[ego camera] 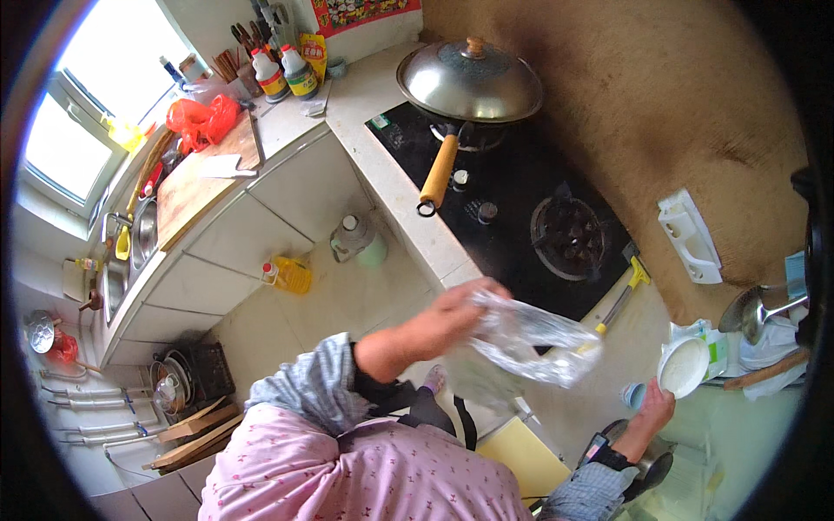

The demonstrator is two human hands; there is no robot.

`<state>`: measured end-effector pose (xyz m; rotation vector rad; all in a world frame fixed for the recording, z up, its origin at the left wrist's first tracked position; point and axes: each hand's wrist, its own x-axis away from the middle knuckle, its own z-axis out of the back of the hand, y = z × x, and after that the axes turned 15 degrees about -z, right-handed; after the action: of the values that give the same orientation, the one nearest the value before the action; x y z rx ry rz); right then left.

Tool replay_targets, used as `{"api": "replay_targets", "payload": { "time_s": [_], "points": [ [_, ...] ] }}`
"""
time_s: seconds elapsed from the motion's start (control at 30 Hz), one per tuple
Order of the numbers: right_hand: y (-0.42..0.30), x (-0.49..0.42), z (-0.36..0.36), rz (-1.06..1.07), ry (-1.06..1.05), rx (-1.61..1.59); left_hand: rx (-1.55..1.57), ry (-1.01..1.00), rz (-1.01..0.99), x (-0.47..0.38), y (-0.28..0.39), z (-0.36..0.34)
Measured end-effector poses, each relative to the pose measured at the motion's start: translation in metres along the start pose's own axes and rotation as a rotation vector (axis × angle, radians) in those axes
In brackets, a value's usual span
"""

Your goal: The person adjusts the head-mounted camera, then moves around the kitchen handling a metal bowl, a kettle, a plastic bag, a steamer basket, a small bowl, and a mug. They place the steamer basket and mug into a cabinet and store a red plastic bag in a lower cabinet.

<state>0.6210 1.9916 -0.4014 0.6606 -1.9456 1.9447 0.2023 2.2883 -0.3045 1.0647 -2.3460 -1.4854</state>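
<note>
My left hand (466,309) grips the edge of a transparent plastic bag (537,338), which spreads out to the right above the counter. Whether the bag holds anything cannot be made out. At the lower right, my right hand (651,410) holds a small white bowl (683,368) by its rim, tilted, with something whitish inside. Close to that hand is a small blue cup (633,395). A yellow-handled scraper (624,294) lies on the counter beyond the bag.
A lidded wok (470,81), its wooden handle pointing toward me, sits on the black gas hob (508,189). Ladles (756,316) lie at the right. A cutting board (202,182) with a white-handled cleaver (225,167) lies left. An oil jug (288,275) stands on the floor.
</note>
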Motion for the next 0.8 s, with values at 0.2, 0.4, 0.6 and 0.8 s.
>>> {"api": "replay_targets", "payload": {
  "time_s": [0.2,0.4,0.6,0.8],
  "points": [
    [0.031,0.145,-0.046,0.027,-0.279,0.143,0.089,0.47,0.488,0.096,0.021,0.073],
    [0.106,0.286,-0.107,-0.141,-0.5,0.398,-0.098,0.333,0.534,0.199,0.013,0.145],
    [0.242,0.391,-0.166,-0.3,-0.707,0.523,-0.077,0.218,0.477,0.274,0.023,0.2],
    [0.325,0.461,-0.214,-0.187,-0.917,0.739,0.031,0.227,0.569,0.349,0.036,0.238]
  ]
}}
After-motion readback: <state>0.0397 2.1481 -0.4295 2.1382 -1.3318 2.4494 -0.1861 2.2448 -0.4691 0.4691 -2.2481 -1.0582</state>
